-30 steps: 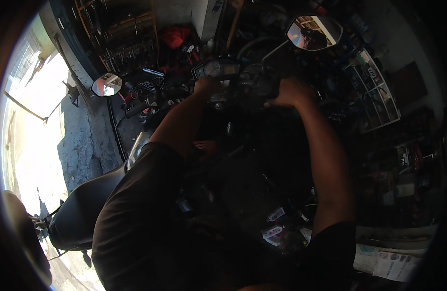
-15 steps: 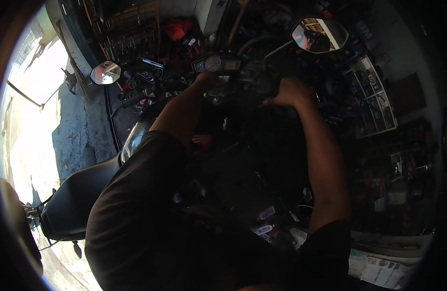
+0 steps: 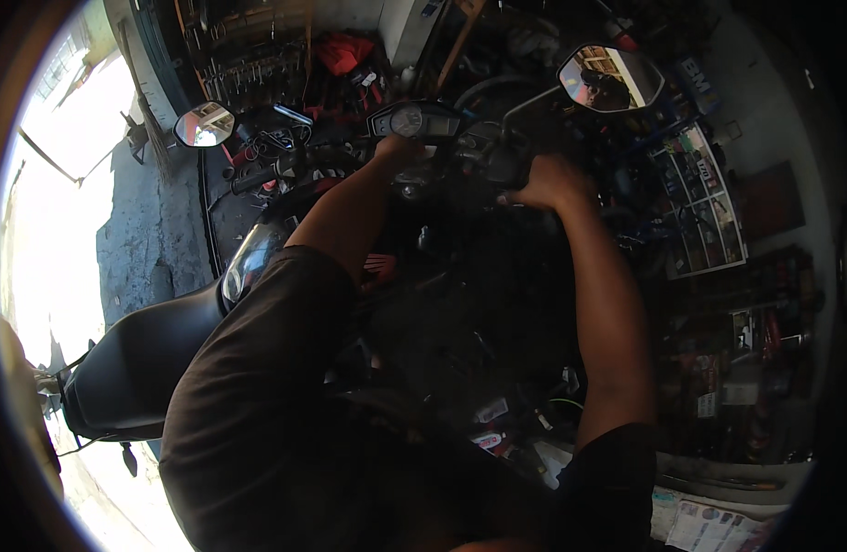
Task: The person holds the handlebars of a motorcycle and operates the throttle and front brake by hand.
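Note:
A motorcycle stands in front of me, its dark seat at the left and its instrument cluster ahead. Just below the cluster, near the middle of the handlebar, is my left hand. Its fingers look closed, but what they hold is hidden in shadow. My right hand is wrapped round the right handlebar grip, its thumb toward the middle; the grip itself is mostly covered. Beside that hand sits a dark switch and lever cluster. The left handlebar grip is free of my hands.
Mirrors stick out at the left and right. A tool rack and a red cloth are at the back. A shelf case stands at the right. Small packages lie low down near my right arm.
The view has shifted slightly and become brighter. Both hands stay at nearly the same places on the motorcycle.

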{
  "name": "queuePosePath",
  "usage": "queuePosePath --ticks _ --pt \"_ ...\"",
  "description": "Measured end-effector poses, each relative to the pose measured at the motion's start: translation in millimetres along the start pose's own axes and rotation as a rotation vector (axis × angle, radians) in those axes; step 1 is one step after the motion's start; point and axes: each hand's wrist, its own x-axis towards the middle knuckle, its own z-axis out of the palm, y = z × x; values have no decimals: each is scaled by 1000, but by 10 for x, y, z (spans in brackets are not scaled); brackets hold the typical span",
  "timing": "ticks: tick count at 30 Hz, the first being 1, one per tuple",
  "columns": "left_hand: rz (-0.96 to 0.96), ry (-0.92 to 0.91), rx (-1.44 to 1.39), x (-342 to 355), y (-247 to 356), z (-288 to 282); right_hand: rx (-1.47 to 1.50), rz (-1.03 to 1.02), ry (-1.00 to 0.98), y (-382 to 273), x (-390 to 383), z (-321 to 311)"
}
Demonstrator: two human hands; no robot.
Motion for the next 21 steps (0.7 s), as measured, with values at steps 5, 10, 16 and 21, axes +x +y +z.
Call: queuePosePath --ticks 5,10,16,21 --pt "-58 45 98 -128 92 -67 -7 47 -25 -12 4 -6" --pt "152 26 473 -238 246 -160 5 44 -35 4 31 11" --pt "167 -29 186 -604 411 -525 -22 24 -1 -10 13 9" --pt "345 677 -87 -1531 -181 -1016 16 27 -50 -28 -44 -51"
